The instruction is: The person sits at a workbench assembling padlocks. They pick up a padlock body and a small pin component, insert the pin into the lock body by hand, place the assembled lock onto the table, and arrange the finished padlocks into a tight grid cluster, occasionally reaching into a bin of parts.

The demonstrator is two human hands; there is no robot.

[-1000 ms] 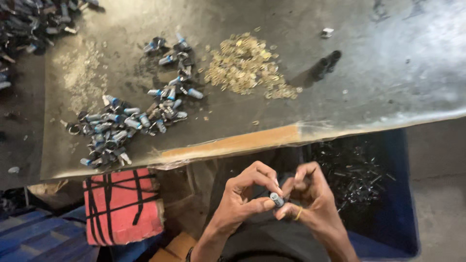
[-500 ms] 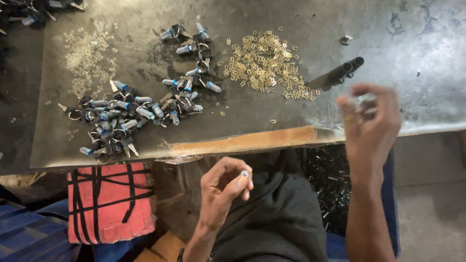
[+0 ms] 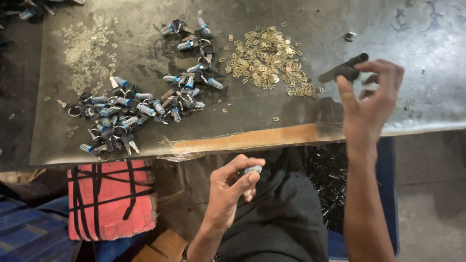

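Below the table edge: left hand pinches a small silver-blue cylinder between thumb and fingertips.
Over the table: right hand, fingers spread apart, touches a black tool.
Beside tool: brass clips.

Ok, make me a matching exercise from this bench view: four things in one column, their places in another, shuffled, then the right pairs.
Things:
1. small blue-banded cylinder
2. dark tool
3. pile of brass clips
4. red bundle with black straps

Places:
A. below the table's near edge, at the left
B. loose on the table top, left of the dark tool
C. pinched in the left hand fingers, below the table edge
D. on the table by the right hand, at its fingertips

Pairs: 1-C, 2-D, 3-B, 4-A
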